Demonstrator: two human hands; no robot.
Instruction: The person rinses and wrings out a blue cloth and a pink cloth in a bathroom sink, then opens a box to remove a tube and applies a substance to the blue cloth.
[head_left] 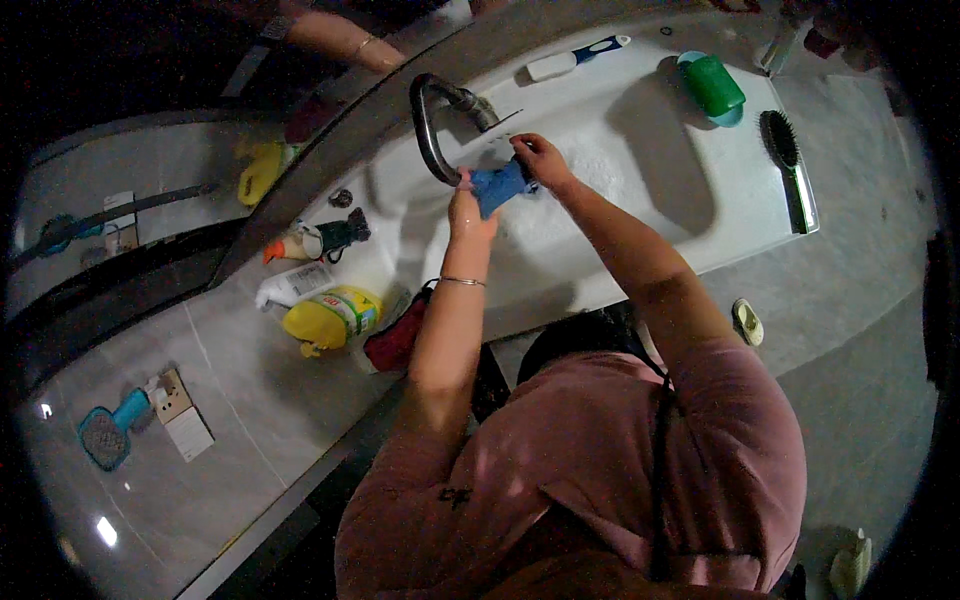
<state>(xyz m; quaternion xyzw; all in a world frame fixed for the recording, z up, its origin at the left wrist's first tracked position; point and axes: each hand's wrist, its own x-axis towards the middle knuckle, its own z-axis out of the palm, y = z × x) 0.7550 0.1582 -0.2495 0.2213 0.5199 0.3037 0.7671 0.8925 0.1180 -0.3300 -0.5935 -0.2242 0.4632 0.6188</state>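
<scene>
A wet-looking blue cloth (497, 187) is stretched between my two hands, just beside the mouth of the curved metal faucet (430, 135). My left hand (470, 207) is closed on its left side, with the fingers partly hidden by the fabric. Over at the upper right edge, my right hand (541, 160) pinches the cloth with bent fingers. Beneath both hands lies the white sink (570, 265), where bubbly water shows near the right hand.
Left of the sink stand a yellow bottle (335, 318), a white bottle (295, 285) and a dark red cloth (402, 333). A white-and-blue brush (575, 60), green soap (716, 88) and a black hairbrush (785, 150) rest on the sink's rim. Farther left lies a teal brush (106, 437).
</scene>
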